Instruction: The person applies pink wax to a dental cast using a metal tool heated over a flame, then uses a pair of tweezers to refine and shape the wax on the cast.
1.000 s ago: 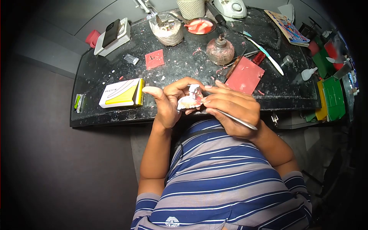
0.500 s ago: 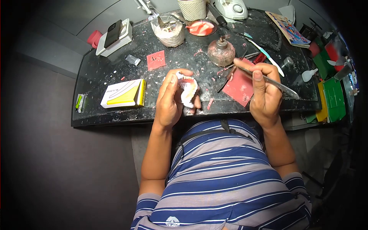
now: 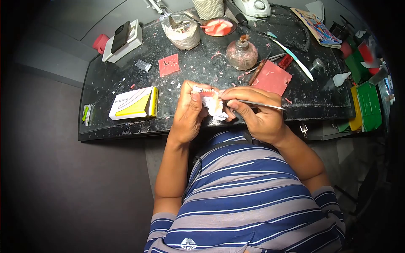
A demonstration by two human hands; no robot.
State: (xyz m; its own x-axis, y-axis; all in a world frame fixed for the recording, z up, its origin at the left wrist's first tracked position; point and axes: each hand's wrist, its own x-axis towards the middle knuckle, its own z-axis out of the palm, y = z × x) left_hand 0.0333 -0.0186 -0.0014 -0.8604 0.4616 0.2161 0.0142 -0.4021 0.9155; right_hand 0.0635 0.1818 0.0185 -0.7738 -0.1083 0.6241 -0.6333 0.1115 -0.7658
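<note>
Moved in from over the pink wax sheet (image 3: 273, 78), the right hand (image 3: 265, 117) pinched a metal carving tool (image 3: 260, 104) at the dental cast (image 3: 214, 105), which the left hand (image 3: 187, 113) clasped above the black bench (image 3: 114, 78), seemingly to steady it.

That short-sleeved shirt (image 3: 253, 189) is striped navy, grey and white; white emblem (image 3: 188, 242) toward seven o'clock, lettering hard to read; black strap (image 3: 228, 144) toward eleven.

head cam | high, near side of desk (image 3: 105, 80) | faces down and forward across desk | close, wearer's shirt (image 3: 253, 202) in foreground
</note>
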